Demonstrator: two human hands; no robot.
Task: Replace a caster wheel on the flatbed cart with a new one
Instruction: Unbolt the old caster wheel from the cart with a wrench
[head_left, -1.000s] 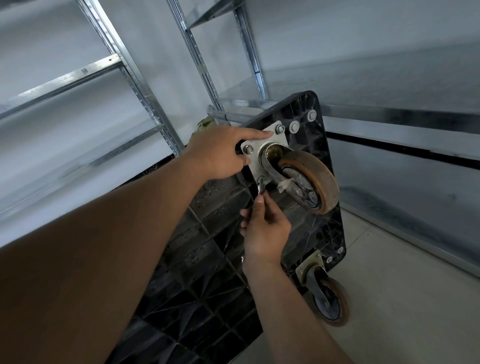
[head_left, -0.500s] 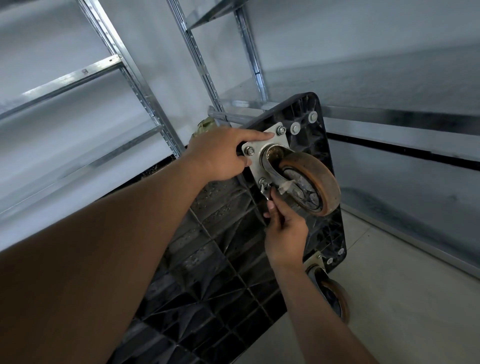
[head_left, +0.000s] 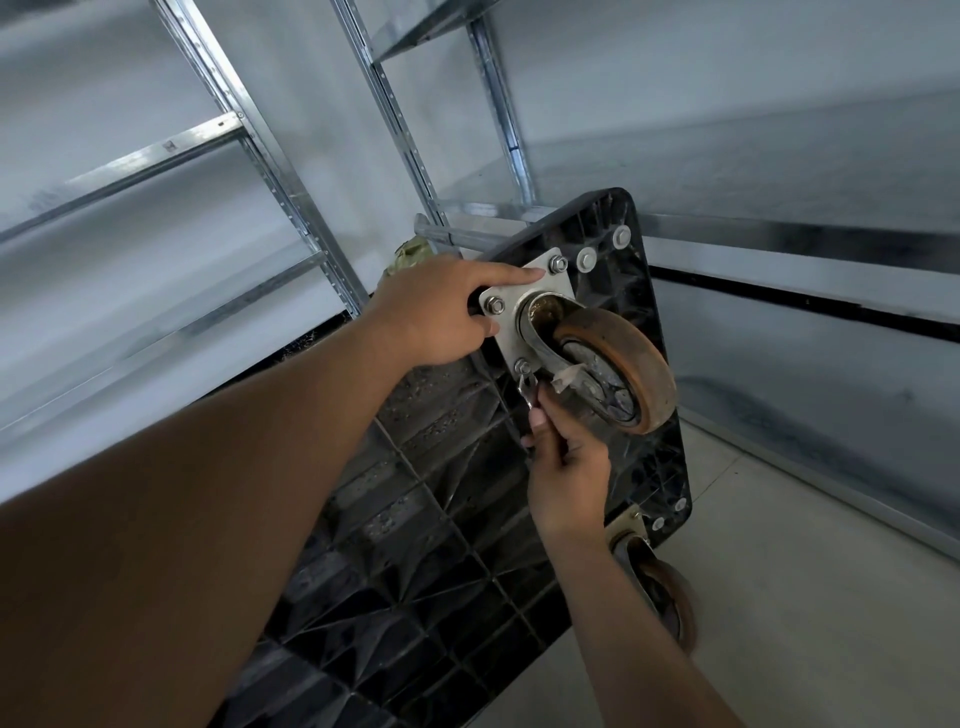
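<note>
Caster wheel on upturned cart: left hand grips its mounting plate, right hand pinches a wrench on the near bolt.

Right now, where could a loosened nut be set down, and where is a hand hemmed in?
Bare floor lies right of the cart, bounded by the lower shelf. Crowded: the mounting plate, where left hand, right hand, wrench and caster wheel meet.
</note>
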